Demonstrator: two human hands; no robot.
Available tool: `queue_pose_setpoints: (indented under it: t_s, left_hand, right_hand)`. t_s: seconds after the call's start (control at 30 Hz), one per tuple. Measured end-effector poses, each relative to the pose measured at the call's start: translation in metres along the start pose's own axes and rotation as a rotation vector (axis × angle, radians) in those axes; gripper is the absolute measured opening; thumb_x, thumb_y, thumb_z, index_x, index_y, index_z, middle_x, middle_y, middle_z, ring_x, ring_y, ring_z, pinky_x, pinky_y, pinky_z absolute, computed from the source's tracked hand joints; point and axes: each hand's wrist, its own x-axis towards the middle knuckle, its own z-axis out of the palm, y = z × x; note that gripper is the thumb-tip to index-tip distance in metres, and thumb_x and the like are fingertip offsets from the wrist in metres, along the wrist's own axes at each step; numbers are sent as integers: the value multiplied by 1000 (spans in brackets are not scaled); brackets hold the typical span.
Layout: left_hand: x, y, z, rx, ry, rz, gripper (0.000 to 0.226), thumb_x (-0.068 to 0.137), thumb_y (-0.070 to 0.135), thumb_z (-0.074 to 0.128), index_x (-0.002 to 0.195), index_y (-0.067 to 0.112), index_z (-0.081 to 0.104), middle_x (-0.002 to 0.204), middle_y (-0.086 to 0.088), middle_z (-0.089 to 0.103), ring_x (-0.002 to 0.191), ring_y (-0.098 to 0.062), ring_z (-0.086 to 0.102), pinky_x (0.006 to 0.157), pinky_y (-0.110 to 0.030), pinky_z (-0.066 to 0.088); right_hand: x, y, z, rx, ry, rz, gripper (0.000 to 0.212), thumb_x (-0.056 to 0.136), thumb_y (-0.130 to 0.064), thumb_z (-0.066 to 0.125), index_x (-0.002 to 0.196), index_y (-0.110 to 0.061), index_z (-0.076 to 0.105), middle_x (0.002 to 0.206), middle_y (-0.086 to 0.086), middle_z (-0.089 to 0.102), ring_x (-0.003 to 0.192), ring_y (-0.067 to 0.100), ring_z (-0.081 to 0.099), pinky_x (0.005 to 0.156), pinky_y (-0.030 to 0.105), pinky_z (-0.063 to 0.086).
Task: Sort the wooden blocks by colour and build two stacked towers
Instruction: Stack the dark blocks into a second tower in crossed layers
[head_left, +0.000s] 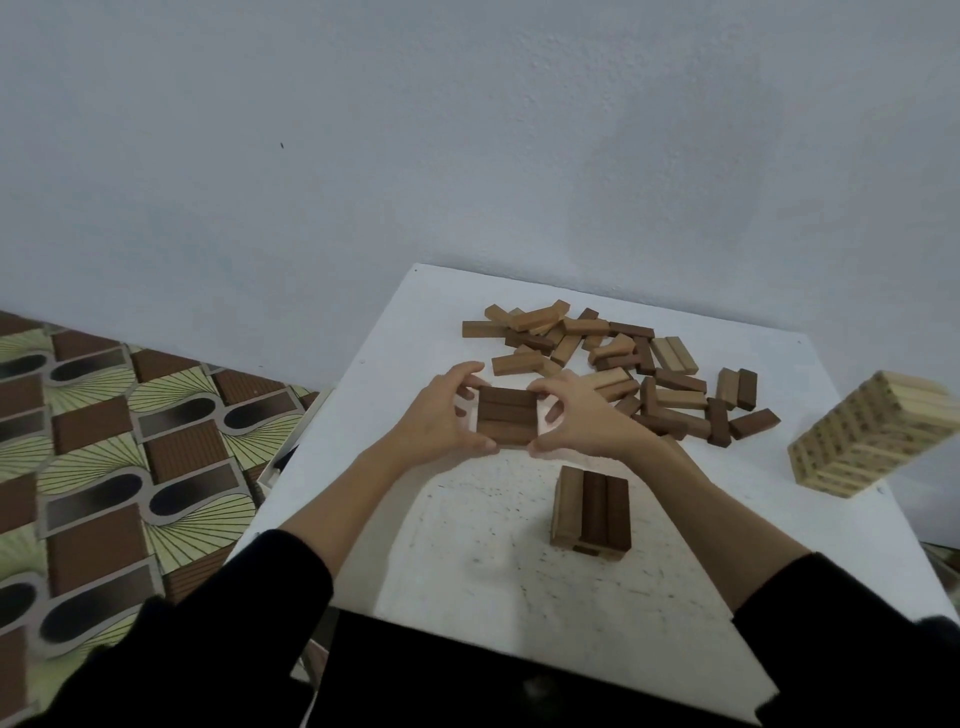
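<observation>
A white table (467, 571) is set against a pale wall. A loose pile of light and dark wooden blocks (623, 364) is scattered at its far side. A dark block stack (506, 415), a short mixed stack (591, 512) and a pale tall tower (867, 434) are placed on it.

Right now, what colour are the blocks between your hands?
Dark brown blocks, seen in the head view.

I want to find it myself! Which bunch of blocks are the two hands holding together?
Look at the white table against the wall. In front of the loose pile of blocks, the left hand and right hand squeeze a flat row of dark blocks between them. Unlike the small stack nearer the person, it is all dark brown.
</observation>
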Motion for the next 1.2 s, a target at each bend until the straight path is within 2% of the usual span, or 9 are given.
queue_pose_setpoints:
  t_s: [0.2,0.3,0.37,0.57,0.6,0.7,0.83,1.1,1.2]
  left_hand:
    - [-19,40,13,-2,-36,123,92,62,19,89,139,24,38,117,9,52,105,-3,50,84,-6,39]
    - [-30,55,27,14,-95,138,93,62,22,88,140,23,36,117,9,51,107,-6,48,87,-10,37]
    - [-35,60,36,29,-132,127,93,63,23,88,140,23,35,116,11,49,108,-5,47,91,-13,36]
    - [-47,69,54,57,-241,79,92,66,19,86,142,23,33,123,6,50,116,-9,45,105,-28,37]
    - [-48,69,55,55,-251,63,92,66,19,85,142,23,33,125,5,50,118,-11,45,106,-29,37]
    - [-52,67,58,39,-277,46,91,67,16,85,141,22,33,125,4,50,120,-12,45,108,-32,37]
    - [-53,65,60,29,-285,48,92,67,15,85,142,20,32,129,2,50,122,-13,44,109,-34,36]
    - [-53,60,67,12,-343,78,113,61,24,89,146,28,14,142,6,37,130,-9,35,110,-27,28]
    - [-53,59,71,18,-349,104,114,60,22,90,145,28,13,136,5,40,128,-11,38,110,-25,27]
  right_hand:
    - [-52,0,-25,-44,83,-46,66,72,-19,78,131,-20,46,125,-6,44,97,5,47,75,12,43]
    - [-81,6,-26,-9,124,31,69,72,-17,79,132,-21,44,117,-7,44,95,5,47,70,11,42]
    - [-95,12,-23,-25,123,56,72,73,-18,78,135,-22,42,122,-6,44,97,5,47,71,11,42]
    - [-119,25,-13,-108,98,84,72,73,-27,78,136,-25,41,134,-5,41,107,11,45,94,31,46]
    - [-120,27,-11,-108,96,77,72,73,-28,78,135,-26,41,134,-6,41,106,10,44,92,29,46]
    - [-124,30,-6,-98,82,46,71,75,-26,77,136,-24,40,126,-9,37,103,7,41,78,9,38]
    - [-124,36,-4,-118,78,29,71,77,-27,75,138,-24,37,130,-5,37,103,6,38,72,2,31]
    - [-121,33,2,-141,65,34,94,69,-42,81,143,-25,26,141,-4,34,126,11,32,102,27,32]
    - [-119,29,8,-134,70,14,98,69,-36,81,146,-24,21,138,-3,37,118,8,34,101,24,30]
